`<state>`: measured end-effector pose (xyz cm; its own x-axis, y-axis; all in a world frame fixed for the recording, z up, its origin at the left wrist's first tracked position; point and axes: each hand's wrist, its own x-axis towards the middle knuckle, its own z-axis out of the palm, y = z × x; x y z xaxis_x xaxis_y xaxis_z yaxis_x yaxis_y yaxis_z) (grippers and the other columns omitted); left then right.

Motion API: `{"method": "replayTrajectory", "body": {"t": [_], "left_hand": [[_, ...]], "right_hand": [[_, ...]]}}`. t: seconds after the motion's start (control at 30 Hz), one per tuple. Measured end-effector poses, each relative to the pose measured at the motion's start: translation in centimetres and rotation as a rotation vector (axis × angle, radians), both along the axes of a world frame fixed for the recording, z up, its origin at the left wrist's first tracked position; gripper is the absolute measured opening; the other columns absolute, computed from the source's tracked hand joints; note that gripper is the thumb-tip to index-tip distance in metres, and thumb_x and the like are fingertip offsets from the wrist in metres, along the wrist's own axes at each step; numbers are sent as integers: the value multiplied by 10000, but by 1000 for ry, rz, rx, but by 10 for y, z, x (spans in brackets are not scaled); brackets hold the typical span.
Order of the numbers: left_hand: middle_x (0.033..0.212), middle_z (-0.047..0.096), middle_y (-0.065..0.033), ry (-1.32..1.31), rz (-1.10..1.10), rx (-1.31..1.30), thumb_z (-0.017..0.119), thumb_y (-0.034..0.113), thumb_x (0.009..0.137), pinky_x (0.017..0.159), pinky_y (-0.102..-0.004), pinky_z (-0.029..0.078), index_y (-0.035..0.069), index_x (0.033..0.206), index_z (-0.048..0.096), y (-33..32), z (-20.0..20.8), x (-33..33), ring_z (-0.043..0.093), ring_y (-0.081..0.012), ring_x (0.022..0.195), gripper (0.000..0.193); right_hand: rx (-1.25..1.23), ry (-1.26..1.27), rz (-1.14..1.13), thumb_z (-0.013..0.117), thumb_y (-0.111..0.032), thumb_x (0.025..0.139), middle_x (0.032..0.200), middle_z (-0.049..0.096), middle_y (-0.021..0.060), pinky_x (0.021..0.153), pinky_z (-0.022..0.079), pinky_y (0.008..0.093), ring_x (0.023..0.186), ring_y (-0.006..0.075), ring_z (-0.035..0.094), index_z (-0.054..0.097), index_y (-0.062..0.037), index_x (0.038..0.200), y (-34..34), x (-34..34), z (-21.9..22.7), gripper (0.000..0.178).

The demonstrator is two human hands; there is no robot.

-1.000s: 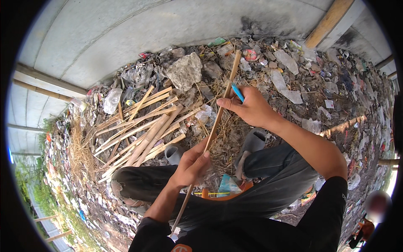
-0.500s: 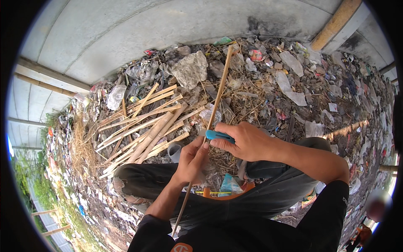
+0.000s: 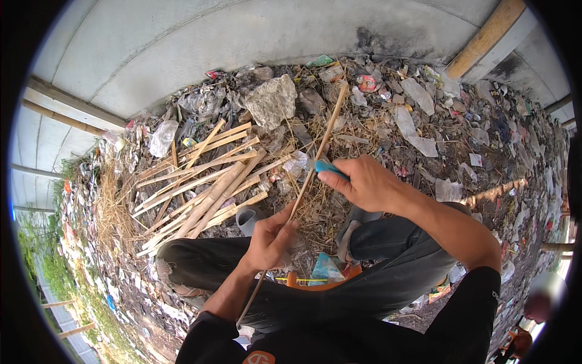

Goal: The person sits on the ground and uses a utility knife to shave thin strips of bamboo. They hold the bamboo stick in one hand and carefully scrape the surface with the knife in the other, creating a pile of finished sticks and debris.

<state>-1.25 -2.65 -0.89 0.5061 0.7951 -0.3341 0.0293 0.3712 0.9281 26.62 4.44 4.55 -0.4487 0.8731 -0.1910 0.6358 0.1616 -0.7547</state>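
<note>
My left hand is closed around a long, thin bamboo strip. The strip slants from my lap up and away to the right. In my right hand is a utility knife with a teal handle. Its blade lies against the strip, a little beyond my left hand. To the left on the ground is a loose pile of split bamboo strips.
Litter and dry straw cover the ground. Beyond the pile sits a big rock, with a concrete wall behind it. A grey pipe-like piece stands by my left knee. A teal packet lies between my legs.
My right hand has slid the knife up and away along the strip, farther from my left hand. The left hand has dropped slightly lower, and the strip's far end leans more to the right.
</note>
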Motion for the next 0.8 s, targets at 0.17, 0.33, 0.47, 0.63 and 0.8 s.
{"method": "replayTrajectory", "body": {"t": [0.17, 0.33, 0.47, 0.63, 0.8], "left_hand": [[803, 525, 77, 68, 11, 70, 533, 128, 1065, 583, -202, 373, -28, 1529, 417, 8, -2, -2, 429, -8, 673, 503], [862, 561, 53, 66, -20, 67, 543, 109, 1056, 607, -201, 411, -51, 1525, 409, -3, -7, -7, 473, -17, 703, 513], [956, 607, 24, 37, -61, -52, 554, 99, 1049, 717, -205, 455, -75, 1519, 401, -9, -17, -7, 520, -29, 819, 524], [981, 603, 30, 35, 2, 53, 557, 133, 1051, 773, -203, 445, -72, 1522, 396, -5, -18, -8, 520, -37, 876, 538], [899, 549, 60, 105, -46, 56, 557, 133, 1051, 681, -197, 396, -82, 1520, 389, -2, -9, -5, 456, -24, 789, 543]], "right_hand": [[93, -46, 61, 540, -545, 1018, 574, 566, 228, 552, 465, 506, 577, 438, 611, 642, -6, 826, -34, -25, -57, 581], [221, -78, -253, 500, -523, 1047, 546, 540, 179, 545, 437, 491, 511, 372, 560, 632, 2, 807, 39, 29, -52, 592], [223, -163, -361, 488, -517, 1057, 535, 539, 157, 546, 430, 482, 496, 342, 541, 641, 7, 798, 60, 60, -35, 605], [187, -77, -81, 482, -553, 1048, 559, 561, 176, 562, 449, 486, 534, 381, 570, 660, 9, 814, 16, 19, -33, 634], [184, -94, -362, 450, -631, 1026, 566, 564, 152, 567, 468, 501, 542, 379, 589, 676, -2, 847, 53, 49, -26, 692]]}}
